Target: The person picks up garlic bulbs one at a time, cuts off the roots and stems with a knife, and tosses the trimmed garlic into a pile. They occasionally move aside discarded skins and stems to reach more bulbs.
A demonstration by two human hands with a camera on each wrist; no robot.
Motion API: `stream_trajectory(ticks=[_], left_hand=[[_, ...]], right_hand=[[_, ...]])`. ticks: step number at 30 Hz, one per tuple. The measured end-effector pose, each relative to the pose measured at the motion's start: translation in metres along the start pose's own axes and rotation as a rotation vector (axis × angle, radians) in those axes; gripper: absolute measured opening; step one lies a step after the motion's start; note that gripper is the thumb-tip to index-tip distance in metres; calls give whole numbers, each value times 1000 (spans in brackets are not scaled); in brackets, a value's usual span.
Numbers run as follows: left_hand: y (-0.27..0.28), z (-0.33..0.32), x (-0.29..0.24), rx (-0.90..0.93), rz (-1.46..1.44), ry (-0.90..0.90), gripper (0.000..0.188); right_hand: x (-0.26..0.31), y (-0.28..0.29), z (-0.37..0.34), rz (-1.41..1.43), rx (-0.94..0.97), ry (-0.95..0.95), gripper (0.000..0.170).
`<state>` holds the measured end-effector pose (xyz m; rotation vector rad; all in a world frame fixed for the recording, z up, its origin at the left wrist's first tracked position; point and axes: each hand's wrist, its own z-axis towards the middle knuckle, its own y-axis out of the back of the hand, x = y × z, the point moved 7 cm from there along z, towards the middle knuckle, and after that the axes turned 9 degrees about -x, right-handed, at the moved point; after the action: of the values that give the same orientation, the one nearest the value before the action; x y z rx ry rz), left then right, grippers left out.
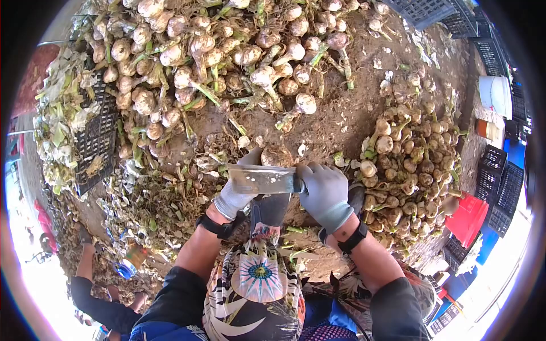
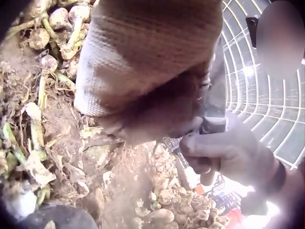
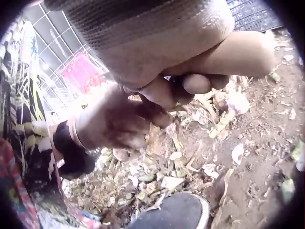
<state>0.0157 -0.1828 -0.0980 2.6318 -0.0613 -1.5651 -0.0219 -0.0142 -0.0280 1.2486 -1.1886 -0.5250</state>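
My gloved right hand grips the dark handle of a cleaver, whose broad blade points left across the front of my left hand. The gloved left hand holds a garlic bulb just beyond the blade; part of that hand is hidden behind the steel. In the right wrist view, the fingers of the left hand curl down by a brownish, dry-skinned piece of the bulb. The left wrist view shows the right hand curled round the handle.
A heap of garlic with stems lies ahead. Trimmed bulbs are piled at right. Cut stalks and skins cover the ground at left, beside a black crate. A red container and white bucket stand at right. Another person's arm shows lower left.
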Motion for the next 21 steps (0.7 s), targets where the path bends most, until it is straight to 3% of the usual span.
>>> stream_trajectory(ticks=[3,4,7,9,10,11,13,14,15,17,18,20,21], left_hand=[[-1,-5,3,79,-480,90,59],[2,-2,-19,94,-273,-53,56],[5,-2,-29,82,-206,-39,54],[-6,-5,-50,304,144,-1,63],[-10,-20,-63,240,-78,-213,66],[-19,-27,-78,319,52,-275,79],[-21,-21,-54,267,63,-106,75],[-24,-14,-35,301,-120,124,66],[-24,-12,-31,214,-124,71,57],[-26,-8,-52,157,292,-328,48],[-24,-6,-52,156,294,-332,48],[-34,-11,-51,308,825,-615,31],[-33,-12,-46,309,828,-616,31]], right_hand=[[-6,-1,3,18,-58,-40,25],[-8,-8,2,50,5,-50,24],[-3,-2,1,79,-19,32,20],[-46,-29,-3,84,136,-272,21],[-83,-37,-2,40,204,-500,21],[-95,-37,-7,68,237,-605,26],[-98,-48,-22,293,128,-576,27],[-90,-46,-26,447,95,-576,29],[-79,-46,-25,606,64,-573,31],[-66,-47,-21,677,71,-569,32],[-59,-44,-16,600,67,-502,33],[-41,-26,-2,433,49,-376,34],[-37,-18,4,435,46,-376,34]])
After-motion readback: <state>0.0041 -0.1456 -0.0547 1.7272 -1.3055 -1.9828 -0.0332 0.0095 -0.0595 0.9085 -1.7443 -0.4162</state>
